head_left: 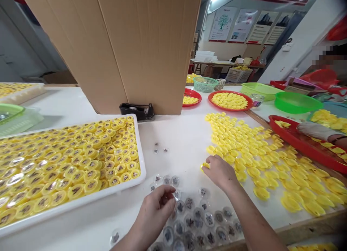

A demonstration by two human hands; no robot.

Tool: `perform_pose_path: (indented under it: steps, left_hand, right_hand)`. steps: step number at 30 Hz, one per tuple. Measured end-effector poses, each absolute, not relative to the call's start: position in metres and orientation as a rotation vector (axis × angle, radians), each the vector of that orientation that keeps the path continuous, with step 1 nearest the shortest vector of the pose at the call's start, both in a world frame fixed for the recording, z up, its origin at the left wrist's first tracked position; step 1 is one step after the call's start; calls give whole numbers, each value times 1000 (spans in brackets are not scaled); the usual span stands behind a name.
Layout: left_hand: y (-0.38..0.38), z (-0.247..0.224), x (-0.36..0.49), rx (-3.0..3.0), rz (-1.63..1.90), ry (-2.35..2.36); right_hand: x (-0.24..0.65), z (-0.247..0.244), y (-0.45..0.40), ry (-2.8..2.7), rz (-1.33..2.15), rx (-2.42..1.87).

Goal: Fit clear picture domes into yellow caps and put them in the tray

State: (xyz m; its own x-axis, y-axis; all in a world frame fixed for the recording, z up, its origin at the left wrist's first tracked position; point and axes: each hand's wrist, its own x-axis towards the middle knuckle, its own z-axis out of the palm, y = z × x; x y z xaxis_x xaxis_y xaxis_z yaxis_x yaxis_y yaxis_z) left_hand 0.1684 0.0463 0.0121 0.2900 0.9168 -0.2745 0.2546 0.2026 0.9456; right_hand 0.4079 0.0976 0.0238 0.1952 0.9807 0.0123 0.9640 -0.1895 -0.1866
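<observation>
My left hand (155,211) hovers over a spread of clear plastic capsule halves (197,222) with dark contents, its fingertips pinching one small clear half at the edge of the spread. My right hand (219,173) rests on the white table (179,164) and grips a yellow plastic cap (205,166) between its fingers. That hand lies at the left edge of a large scatter of loose yellow caps (260,160). To the left stands a white tray (89,167) packed with finished yellow-and-clear capsules.
A tall cardboard box (135,52) and a black tape dispenser (137,111) stand at the back. Red plates of yellow caps, green baskets and a red tray (306,144) lie to the right, where a co-worker's gloved hand (314,131) reaches in.
</observation>
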Motion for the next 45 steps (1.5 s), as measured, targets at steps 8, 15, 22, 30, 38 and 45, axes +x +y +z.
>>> perform_pose_path:
  steps: [8,15,22,30,38,45]
  left_hand:
    - [61,10,168,465,720,761]
    - [67,-1,155,455,796,869]
    - [69,-2,155,459,817,910]
    - [65,-5,157,480,785,871]
    - [63,-4,158,463,773,803]
    - [61,-2,160,481,774,762]
  right_hand:
    - [321,48,57,-2082,646,-1660]
    - [335,13,81,-2074,689,-1649]
    - [331,-6,82,-2082,740,-1638]
    - [354,10,65,-1834,880,-1691]
    - [355,17,50,-1388,1348,-1500]
    - [332,14,48,-1016,1627,-1209]
